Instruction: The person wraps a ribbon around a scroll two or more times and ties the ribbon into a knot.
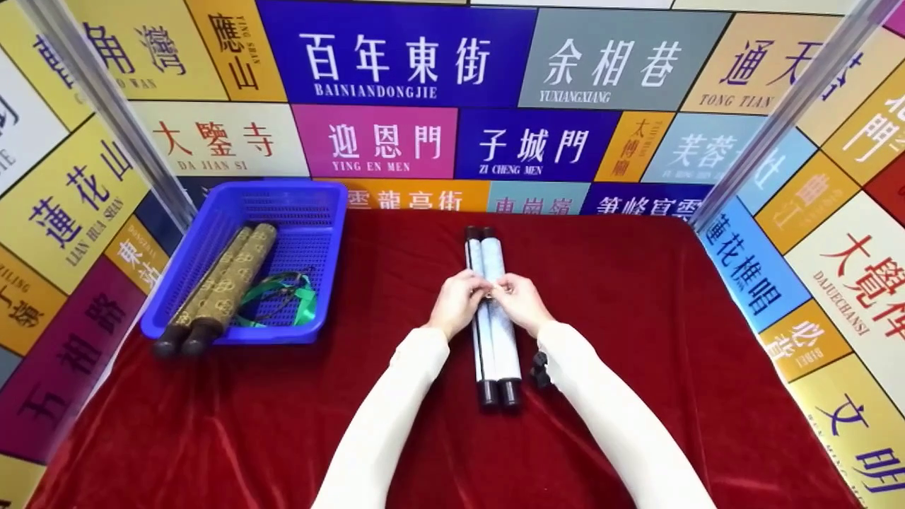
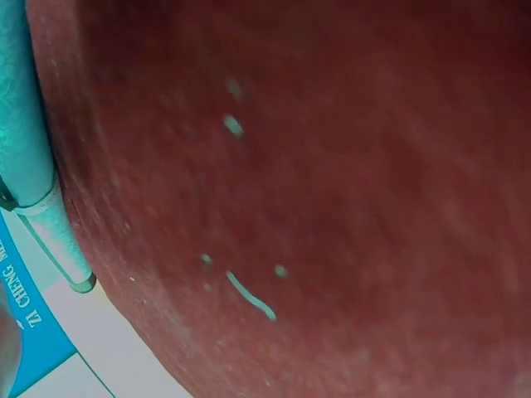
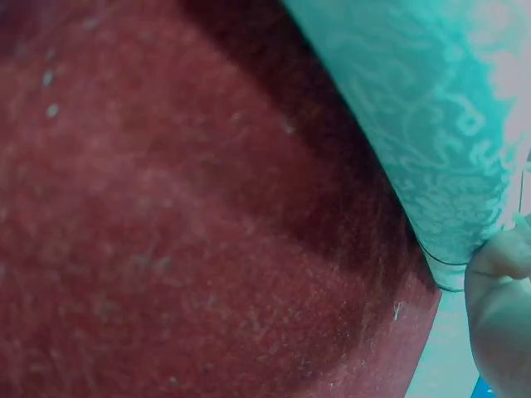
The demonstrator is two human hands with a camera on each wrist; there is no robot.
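A light blue hanging scroll [image 1: 503, 332], rolled from both ends into two side-by-side rolls with black end knobs, lies lengthwise on the red cloth. Its pale pattern shows in the right wrist view, where a thin tie cord [image 3: 448, 264] runs around the roll. Over the scroll's middle, my left hand [image 1: 458, 300] and my right hand [image 1: 522, 300] meet with bent fingers, pinching at the cord. Part of my right hand [image 3: 502, 323] is visible beside the cord. The fingertips hide most of the cord between them. At the left wrist view's edge, the scroll [image 2: 25, 141] also carries a band.
To the left stands a blue plastic basket [image 1: 338, 233]. Inside lie gold-patterned rolled scrolls [image 1: 233, 283], their dark knobs over the front rim, and a green ribbon [image 1: 305, 300]. Red cloth [image 1: 636, 318] covers the table. Sign-printed panels [image 1: 396, 56] enclose the back and sides.
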